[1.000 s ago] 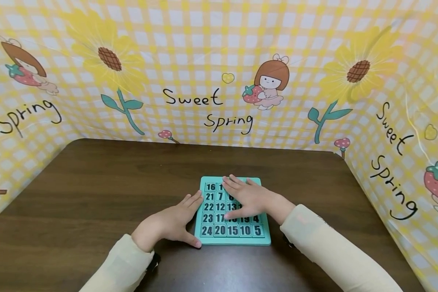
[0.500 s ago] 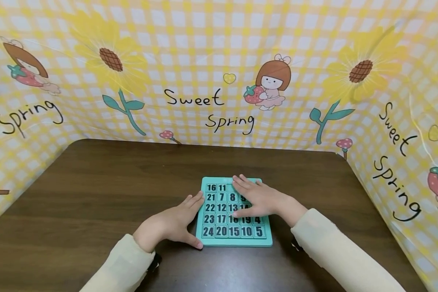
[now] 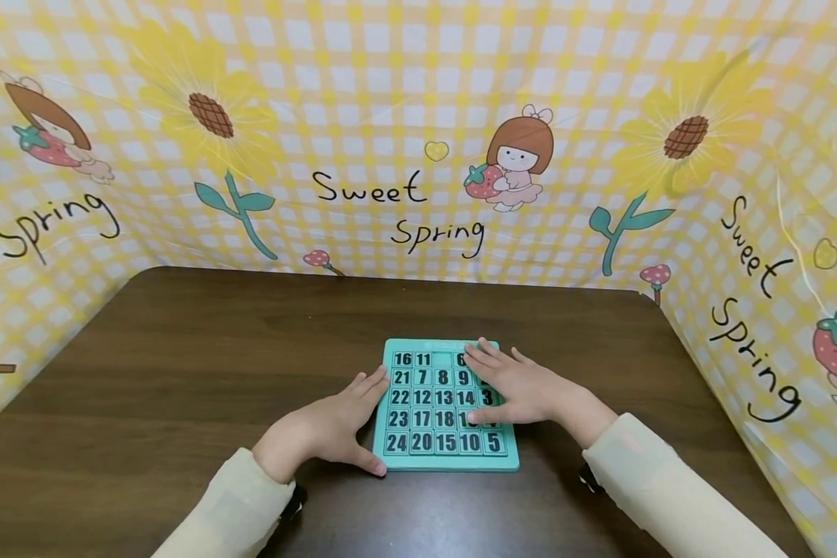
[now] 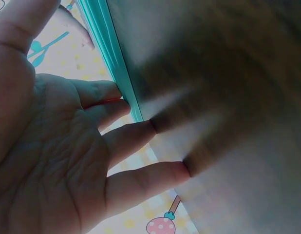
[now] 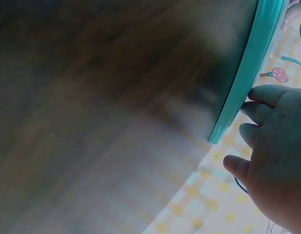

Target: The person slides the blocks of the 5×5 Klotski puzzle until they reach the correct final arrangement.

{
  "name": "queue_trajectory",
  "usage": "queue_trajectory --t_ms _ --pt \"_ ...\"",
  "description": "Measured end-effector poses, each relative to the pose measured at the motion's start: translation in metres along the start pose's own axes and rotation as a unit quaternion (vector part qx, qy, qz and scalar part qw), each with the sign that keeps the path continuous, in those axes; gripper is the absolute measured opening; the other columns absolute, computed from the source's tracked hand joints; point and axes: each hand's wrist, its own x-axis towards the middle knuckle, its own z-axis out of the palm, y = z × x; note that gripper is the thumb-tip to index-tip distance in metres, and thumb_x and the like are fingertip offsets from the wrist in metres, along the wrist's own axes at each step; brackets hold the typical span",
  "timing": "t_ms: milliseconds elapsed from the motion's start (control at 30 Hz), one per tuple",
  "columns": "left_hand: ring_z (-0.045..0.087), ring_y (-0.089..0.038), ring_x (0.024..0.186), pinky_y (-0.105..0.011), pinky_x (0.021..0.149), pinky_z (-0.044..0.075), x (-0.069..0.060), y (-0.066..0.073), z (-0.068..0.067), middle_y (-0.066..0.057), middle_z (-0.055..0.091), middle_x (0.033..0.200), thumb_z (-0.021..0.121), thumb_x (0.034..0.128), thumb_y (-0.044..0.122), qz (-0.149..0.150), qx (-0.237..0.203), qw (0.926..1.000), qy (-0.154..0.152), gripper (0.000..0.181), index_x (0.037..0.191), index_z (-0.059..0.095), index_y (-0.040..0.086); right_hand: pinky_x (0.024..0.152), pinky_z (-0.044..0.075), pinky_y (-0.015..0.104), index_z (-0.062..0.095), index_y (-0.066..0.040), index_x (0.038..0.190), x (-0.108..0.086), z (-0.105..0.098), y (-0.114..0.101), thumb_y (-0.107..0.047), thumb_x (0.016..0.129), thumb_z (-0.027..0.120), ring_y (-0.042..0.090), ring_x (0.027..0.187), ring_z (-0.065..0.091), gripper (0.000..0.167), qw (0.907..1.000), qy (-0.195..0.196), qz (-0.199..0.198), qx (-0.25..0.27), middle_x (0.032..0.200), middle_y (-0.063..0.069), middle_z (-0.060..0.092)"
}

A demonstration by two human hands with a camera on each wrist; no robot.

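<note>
At left, a yellow-checked cloth [image 3: 363,77] rises past the left edge of the brown table [image 3: 181,387] and continues behind the far and right edges, apparently serving as a plain screen around the work area. Next, a pale left sleeve [image 3: 240,496] leads to the left hand [image 3: 335,422], its fingers extended along the left side of the number board [image 3: 446,463] and its thumb at the near-left corner; the hand is spread and curled round nothing, a posture that probably braces the board against sliding. The left wrist view shows two fingertips against the board's side and the other two on the tabletop. The board lies flat, slightly right of the midline between the table's side edges and well apart from the far edge, with its numerals upright to the person, presumably for easy reading. Its numbered tiles [image 3: 444,397] fill the frame except for a gap [image 3: 442,359] in the top row, between 11 and a partly covered 6; such a gap would give neighbouring tiles room to slide. Farther right, the right hand [image 3: 523,387] reaches over the board's right side with straight fingers, grasping nothing; whether they press the tiles cannot be told. The right sleeve [image 3: 669,473] comes last.
</note>
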Motion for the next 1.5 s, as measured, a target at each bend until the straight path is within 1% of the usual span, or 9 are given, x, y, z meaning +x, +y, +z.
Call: queue_trajectory --t_ms 67,300,500,633,767,900,1233,1367,1500 --pt "0.007 -0.038 0.155 -0.052 0.119 0.027 0.0 0.0 0.0 -0.012 0.005 0.169 0.087 0.0723 0.045 0.001 -0.001 1.0 -0.001 0.12 0.159 0.016 0.002 0.122 0.008 0.062 0.014 -0.014 0.16 0.001 0.0 -0.001 -0.071 0.091 0.05 0.024 0.157 -0.003 0.096 1.0 -0.002 0.001 -0.006 0.169 0.001 0.006" --pt "0.008 -0.043 0.153 -0.054 0.118 0.028 0.002 -0.001 0.001 -0.016 0.004 0.168 0.086 0.0725 0.047 0.019 0.012 0.9997 0.003 0.121 0.158 0.015 -0.001 0.121 0.01 0.063 0.017 -0.012 0.16 0.006 -0.004 -0.005 -0.069 0.092 0.049 0.028 0.157 -0.001 0.094 0.9996 0.002 -0.017 -0.022 0.169 0.005 0.009" --pt "0.008 -0.041 0.154 -0.053 0.118 0.029 0.002 0.0 0.0 -0.014 0.004 0.168 0.086 0.0724 0.048 0.013 0.011 0.9999 0.002 0.122 0.159 0.014 0.001 0.121 0.01 0.063 0.017 -0.012 0.16 0.012 -0.004 -0.013 -0.07 0.093 0.047 0.026 0.157 -0.002 0.094 0.9994 -0.003 -0.022 -0.028 0.169 0.005 0.008" --pt "0.008 -0.041 0.154 -0.053 0.118 0.029 0.002 0.0 -0.001 -0.014 0.004 0.168 0.086 0.0725 0.048 0.013 0.012 0.9998 0.002 0.121 0.158 0.015 0.0 0.121 0.01 0.063 0.015 -0.012 0.16 0.017 -0.004 -0.018 -0.071 0.092 0.047 0.025 0.157 -0.002 0.095 0.9991 -0.005 -0.023 -0.036 0.169 0.005 0.006" --pt "0.008 -0.041 0.154 -0.053 0.118 0.028 0.003 0.001 0.0 -0.014 0.005 0.168 0.086 0.0726 0.047 0.013 0.012 0.9998 0.002 0.121 0.158 0.015 0.0 0.121 0.01 0.062 0.014 -0.012 0.16 0.018 -0.004 -0.019 -0.07 0.093 0.047 0.025 0.156 -0.004 0.095 0.9992 -0.006 -0.022 -0.032 0.169 0.004 0.005" --pt "0.007 -0.041 0.154 -0.052 0.118 0.029 0.002 0.002 0.0 -0.014 0.004 0.168 0.086 0.0728 0.047 0.013 0.01 0.9999 -0.001 0.121 0.158 0.015 0.0 0.121 0.01 0.063 0.015 -0.012 0.16 0.013 -0.003 -0.013 -0.069 0.094 0.047 0.025 0.157 -0.003 0.093 0.9996 0.0 -0.017 -0.023 0.169 0.004 0.005" --pt "0.007 -0.041 0.154 -0.052 0.118 0.029 0.001 -0.002 0.0 -0.014 0.003 0.168 0.086 0.072 0.049 0.012 0.008 0.9999 0.001 0.123 0.159 0.013 0.001 0.119 0.01 0.067 0.019 -0.009 0.159 -0.019 0.002 0.017 -0.066 0.093 0.052 0.029 0.157 -0.001 0.094 0.9988 0.036 0.029 0.018 0.169 0.007 0.01" --pt "0.007 -0.041 0.154 -0.052 0.118 0.029 0.001 -0.003 0.0 -0.014 0.003 0.168 0.086 0.0719 0.049 0.013 0.007 0.9999 0.0 0.123 0.159 0.013 0.001 0.118 0.009 0.068 0.022 -0.008 0.158 -0.025 0.004 0.02 -0.066 0.093 0.052 0.03 0.156 0.0 0.092 0.9985 0.036 0.035 0.024 0.168 0.008 0.011" --pt "0.007 -0.041 0.154 -0.052 0.118 0.029 0.001 -0.003 0.001 -0.014 0.003 0.168 0.086 0.0719 0.048 0.013 0.005 0.9999 0.0 0.123 0.158 0.013 0.0 0.119 0.009 0.067 0.023 -0.008 0.158 -0.025 0.006 0.019 -0.066 0.093 0.052 0.029 0.157 -0.001 0.092 0.9986 0.031 0.036 0.022 0.168 0.007 0.011"
